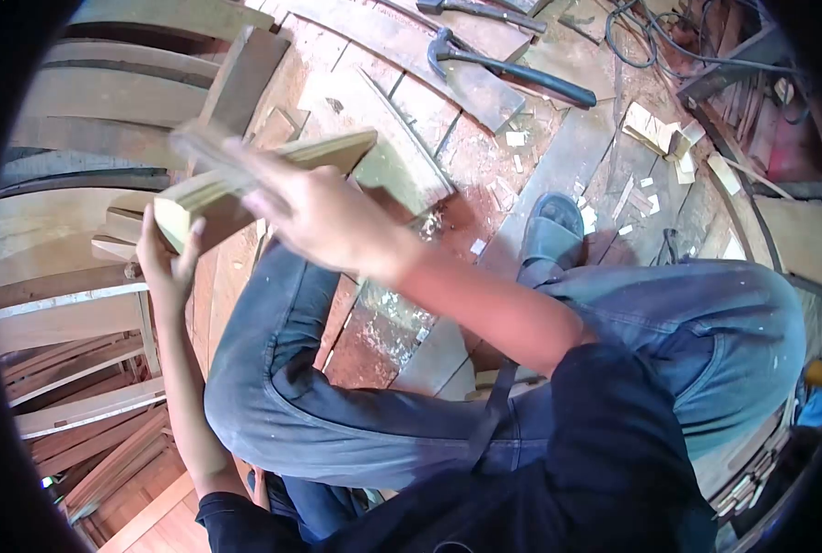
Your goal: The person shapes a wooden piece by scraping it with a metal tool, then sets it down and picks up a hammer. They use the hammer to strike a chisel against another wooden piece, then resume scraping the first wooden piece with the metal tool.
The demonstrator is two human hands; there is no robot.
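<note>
A thick, pale wooden board slants across the upper left of the head view, its cut end facing me. My left hand grips that near end from below, fingers and thumb on either side of it. Over the board's top edge, my right hand is closed on a flat, brownish piece. Motion smears this piece and the fingertips, so I cannot tell what kind it is. It overlaps the board in this view. My legs are bent below the hands.
A claw hammer lies on planks at the top, with another hammer behind it. Curved wooden pieces are stacked at left. Offcuts and chips litter the plank floor. A cable coils at upper right, and a sandal is on my foot.
</note>
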